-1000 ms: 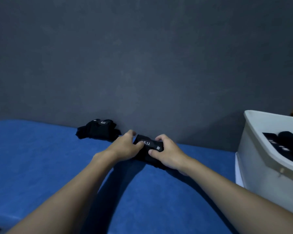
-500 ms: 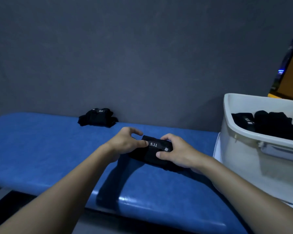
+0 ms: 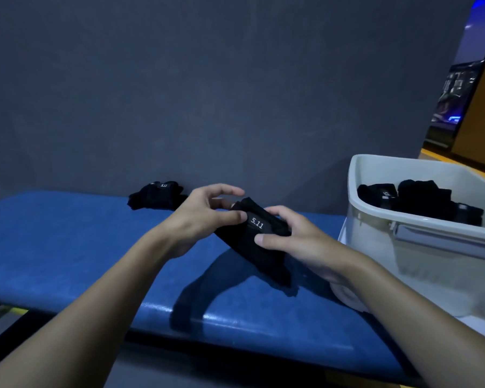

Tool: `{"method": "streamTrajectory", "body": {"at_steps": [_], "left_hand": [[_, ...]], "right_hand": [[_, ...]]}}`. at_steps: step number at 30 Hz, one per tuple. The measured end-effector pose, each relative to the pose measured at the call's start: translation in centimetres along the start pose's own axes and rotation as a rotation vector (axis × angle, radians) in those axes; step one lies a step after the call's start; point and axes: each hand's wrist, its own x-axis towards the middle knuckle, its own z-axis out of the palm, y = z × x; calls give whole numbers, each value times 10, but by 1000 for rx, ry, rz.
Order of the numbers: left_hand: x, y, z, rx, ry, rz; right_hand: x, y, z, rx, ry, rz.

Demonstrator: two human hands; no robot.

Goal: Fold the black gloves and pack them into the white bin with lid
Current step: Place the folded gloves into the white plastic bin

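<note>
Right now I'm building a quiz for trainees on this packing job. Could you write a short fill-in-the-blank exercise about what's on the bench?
1. The left hand and the right hand grip a folded black glove whose white print reads ____.
2. The white bin, with packed gloves inside, stands to the ____ of that glove.
3. Another glove lies on the ____ bench near the wall.

Missing words: 5.11; right; blue.
</note>
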Motion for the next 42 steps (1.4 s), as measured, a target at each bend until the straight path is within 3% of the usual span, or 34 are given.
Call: {"method": "streamTrajectory", "body": {"at_steps": [6,13,18,23,28,33,37,42], "left_hand": [[-6,24,-2,-49,9,91],[-9,48,11,-146,129,215],[-11,74,32,-232,112,281],[4,104,52,-308,67,311],[31,132,81,-289,-23,304],[60,139,109,-199,-70,288],[81,121,118,128,-62,358],[94,92,127,436,-214,391]], "right_hand": [[-7,-21,-2,65,-19,-63],[-11,-47,0,33,308,-295],[-28,-75,-8,-93,335,-346],[-52,-105,-34,-24,366,-388],[-66,-126,-72,-126,430,-410],[-62,-122,-114,-65,592,-295],[-48,-113,-153,-110,690,-127],[-18,-91,-189,-124,681,67]]}}
